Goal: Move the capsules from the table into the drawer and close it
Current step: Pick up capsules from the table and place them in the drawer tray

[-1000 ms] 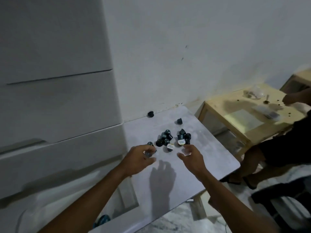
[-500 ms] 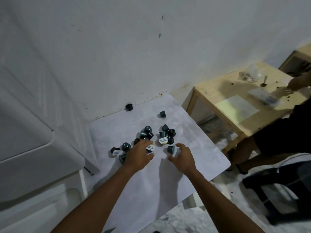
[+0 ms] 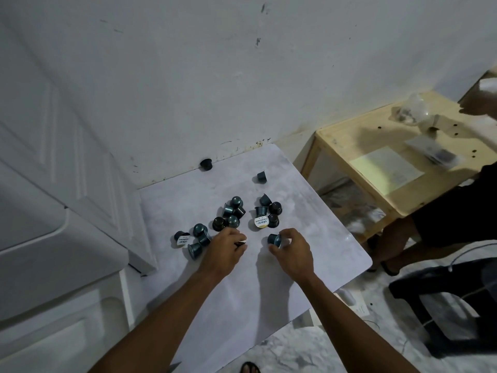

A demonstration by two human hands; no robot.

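Several dark teal coffee capsules [image 3: 233,212] lie scattered in loose clusters on a white marbled table [image 3: 309,211]. My right hand [image 3: 291,250] pinches one capsule [image 3: 274,239] at the near edge of the pile. My left hand [image 3: 224,250] is curled around a small dark capsule [image 3: 240,243] that mostly hides under its fingers. Two stray capsules sit farther back, one by the wall [image 3: 206,164] and one [image 3: 261,176] further right. A white drawer unit [image 3: 53,251] stands left of the table; no open drawer shows in this frame.
A low wooden table [image 3: 376,146] with a plastic bag and papers stands to the right, where another person's hand [image 3: 476,103] and leg reach in. A dark stool [image 3: 443,305] sits on the marble floor at lower right. My foot shows below the table edge.
The camera has turned from the drawer unit down toward the table. Both hands have reached into the capsule pile and each has closed on a capsule.
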